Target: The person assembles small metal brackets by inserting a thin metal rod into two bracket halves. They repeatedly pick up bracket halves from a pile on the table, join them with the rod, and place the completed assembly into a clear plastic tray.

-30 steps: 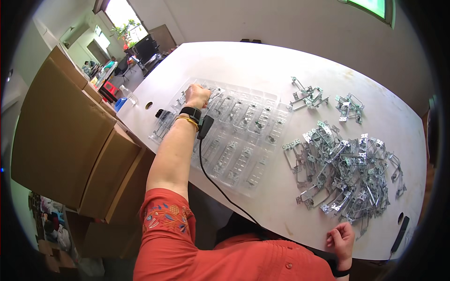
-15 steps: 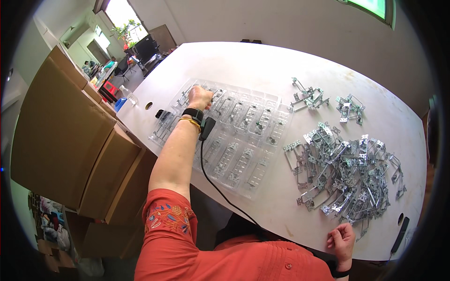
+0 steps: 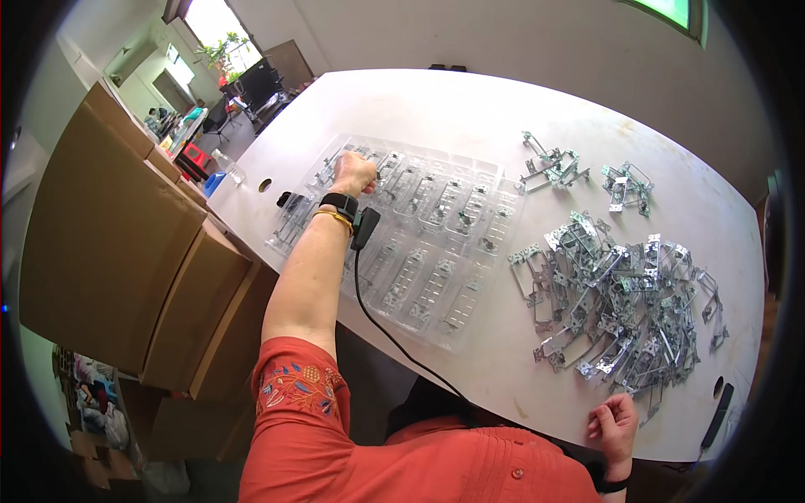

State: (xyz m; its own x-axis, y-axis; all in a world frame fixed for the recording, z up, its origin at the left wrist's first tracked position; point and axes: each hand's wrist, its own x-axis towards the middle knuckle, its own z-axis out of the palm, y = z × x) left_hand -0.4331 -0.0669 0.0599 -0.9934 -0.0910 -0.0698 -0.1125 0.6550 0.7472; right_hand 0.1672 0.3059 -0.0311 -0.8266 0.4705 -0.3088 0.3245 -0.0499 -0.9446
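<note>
A clear plastic tray [image 3: 444,337] with many long compartments lies on the white table, and thin metal brackets sit in its compartments. My left hand [image 3: 354,172] is closed over the tray's far left part; its fingertips are hidden, so what they hold cannot be made out. On that wrist are a black band and a yellow bracelet. At the table's near edge rests my right hand [image 3: 615,423], fingers curled in and nothing visible in them. Just beyond it spreads a large tangled pile of silvery metal brackets [image 3: 625,310].
Two small clusters of brackets, one left [image 3: 553,163] and one right [image 3: 627,188], lie behind the pile. A black cable [image 3: 381,327] runs from my left wrist past the table edge. Large cardboard boxes [image 3: 109,243] stand at the left. A dark strip-shaped object [image 3: 717,417] lies near right.
The view has shifted slightly. My left hand remains over the same part of the tray, a little more turned, and my right hand stays by the pile.
</note>
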